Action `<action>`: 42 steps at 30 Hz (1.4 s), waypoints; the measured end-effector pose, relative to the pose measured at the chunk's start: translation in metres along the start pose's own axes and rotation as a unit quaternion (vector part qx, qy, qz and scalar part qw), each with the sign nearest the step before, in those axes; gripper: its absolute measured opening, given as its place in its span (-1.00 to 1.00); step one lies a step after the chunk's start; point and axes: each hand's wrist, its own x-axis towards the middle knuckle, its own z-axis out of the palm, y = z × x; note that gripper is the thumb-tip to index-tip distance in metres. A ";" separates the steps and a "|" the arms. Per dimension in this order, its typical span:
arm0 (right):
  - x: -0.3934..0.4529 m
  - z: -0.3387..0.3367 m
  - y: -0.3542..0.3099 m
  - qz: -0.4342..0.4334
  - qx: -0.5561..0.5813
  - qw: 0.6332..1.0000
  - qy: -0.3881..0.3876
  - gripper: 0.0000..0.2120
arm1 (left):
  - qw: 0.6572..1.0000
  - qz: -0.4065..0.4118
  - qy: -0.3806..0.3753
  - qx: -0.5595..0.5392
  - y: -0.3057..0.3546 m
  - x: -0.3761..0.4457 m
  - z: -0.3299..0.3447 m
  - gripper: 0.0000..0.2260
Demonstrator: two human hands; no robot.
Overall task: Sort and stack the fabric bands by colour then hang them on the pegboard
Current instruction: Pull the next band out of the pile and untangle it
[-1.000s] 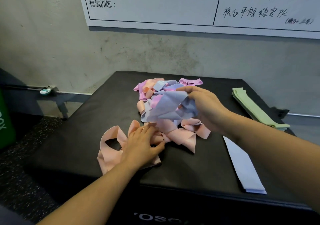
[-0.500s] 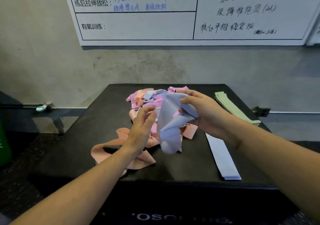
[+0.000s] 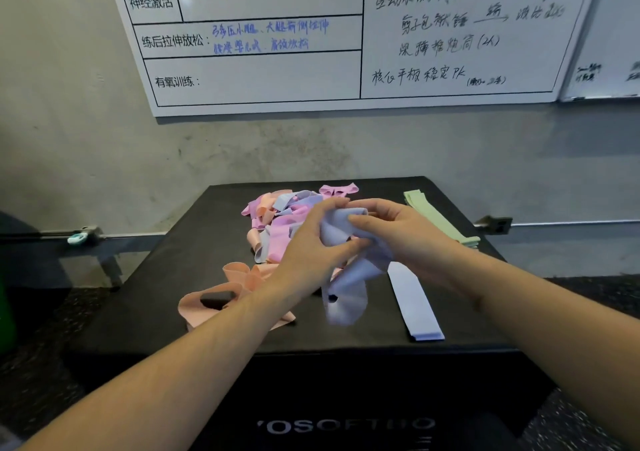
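A crumpled lavender-blue band (image 3: 344,291) hangs above the black box (image 3: 180,270), held by both hands. My right hand (image 3: 398,232) grips its upper part and my left hand (image 3: 311,253) pinches it from the left. Behind them lies a tangled pile of pink, peach and blue bands (image 3: 277,215). A loose peach band (image 3: 221,298) lies at the front left. One flat stack of blue bands (image 3: 415,308) lies at the right front, and a green stack (image 3: 440,218) at the far right.
The box stands against a grey wall with a whiteboard (image 3: 346,34) above it. A rail with a teal clip (image 3: 78,238) runs along the wall at left. Dark speckled floor surrounds the box. No pegboard is in view.
My left hand left the peach band and rose to take hold of the blue band. My right hand lifted that band off the pile. The camera tilted up.
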 end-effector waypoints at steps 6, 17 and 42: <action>-0.024 -0.005 -0.005 0.003 -0.092 0.996 0.022 -0.78 | 0.998 -0.042 -0.015 -0.053 0.021 -0.008 -0.001 -0.72; -0.054 -0.023 -0.010 0.007 -0.210 0.977 -0.032 -0.68 | 0.995 -0.058 0.064 -0.048 0.054 -0.021 -0.007 -0.92; -0.076 -0.025 -0.021 -0.074 -0.068 0.995 0.024 -0.92 | 0.988 -0.104 -0.052 -0.099 0.082 -0.044 0.000 -0.85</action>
